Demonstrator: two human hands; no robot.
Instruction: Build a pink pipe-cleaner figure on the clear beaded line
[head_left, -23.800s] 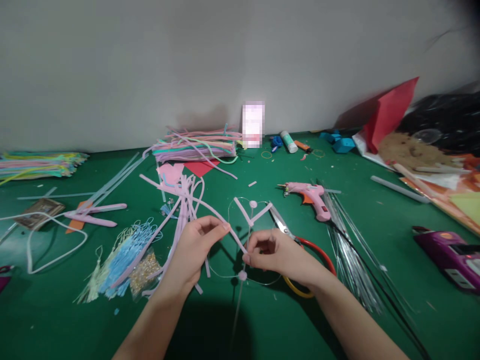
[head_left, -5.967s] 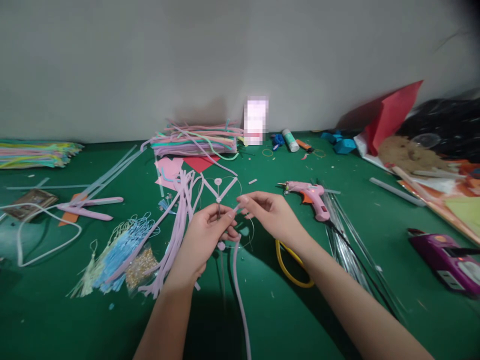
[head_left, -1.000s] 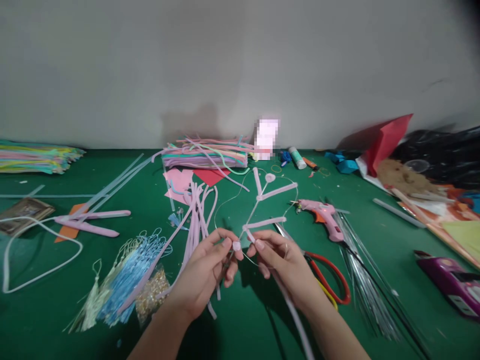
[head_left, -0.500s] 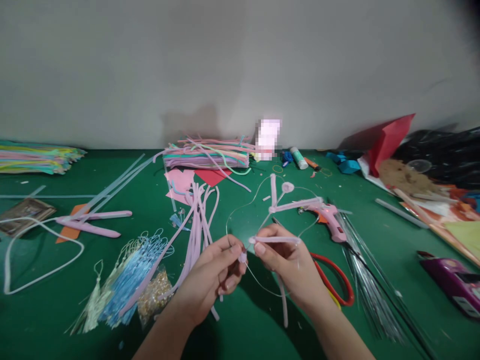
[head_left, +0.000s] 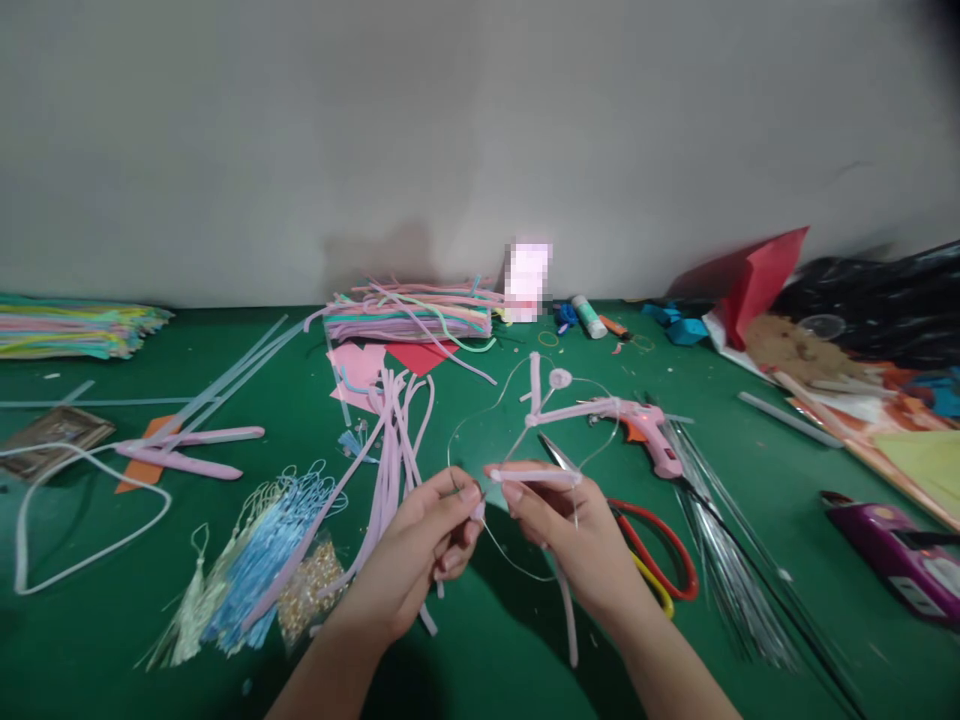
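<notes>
My left hand [head_left: 427, 535] pinches a small pale pink tuft [head_left: 477, 511] and a thin wire between thumb and fingertips. Just to its right, my right hand [head_left: 566, 515] is closed on a pale pink pipe-cleaner piece [head_left: 536, 477], held level between thumb and forefinger. A loop of thin clear wire [head_left: 451, 430] runs around both hands. Beyond the right hand, attached pink pipe-cleaner arms [head_left: 574, 411] spread out, with a small round coil [head_left: 560, 379] on a stem. Another pink length [head_left: 568, 615] hangs below the right hand.
A pink glue gun [head_left: 652, 432] and red-and-yellow-handled scissors [head_left: 664, 540] lie to the right, by thin rods [head_left: 720, 560]. Blue tassels [head_left: 259, 580], a bag of beads [head_left: 309, 590] and loose pink pipe cleaners [head_left: 386, 460] are on the left. A pipe-cleaner bundle [head_left: 412, 325] sits at the back.
My right hand and the piece in it have shifted slightly left, nearer my left hand. The view has also turned a little. Both hands keep their hold.
</notes>
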